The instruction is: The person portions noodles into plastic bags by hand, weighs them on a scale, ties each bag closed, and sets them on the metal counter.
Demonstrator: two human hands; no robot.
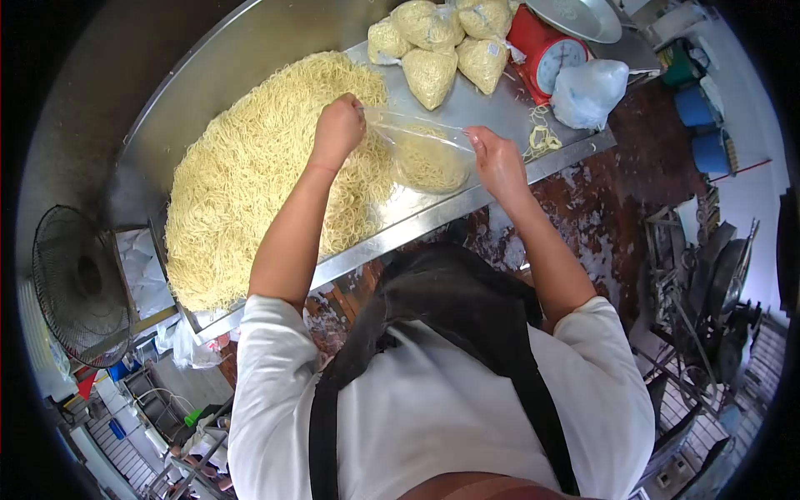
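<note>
A clear plastic bag (429, 158) with yellow noodles in its bottom rests on the metal table (400, 237). Its open mouth is stretched between my two hands. My left hand (340, 129) pinches the left corner of the bag, above the right part of a large noodle heap (250, 175). The right corner is gripped by my right hand (496, 158), near the table's front edge. Several filled, tied noodle bags (429, 73) stand together behind the bag.
At the back right are a red dial scale (546, 57) with a metal pan (579, 15), a pale plastic bag (590, 93) and loose noodle strands (542, 140). A fan (83, 283) stands at the left. Blue buckets (704, 129) are at the far right.
</note>
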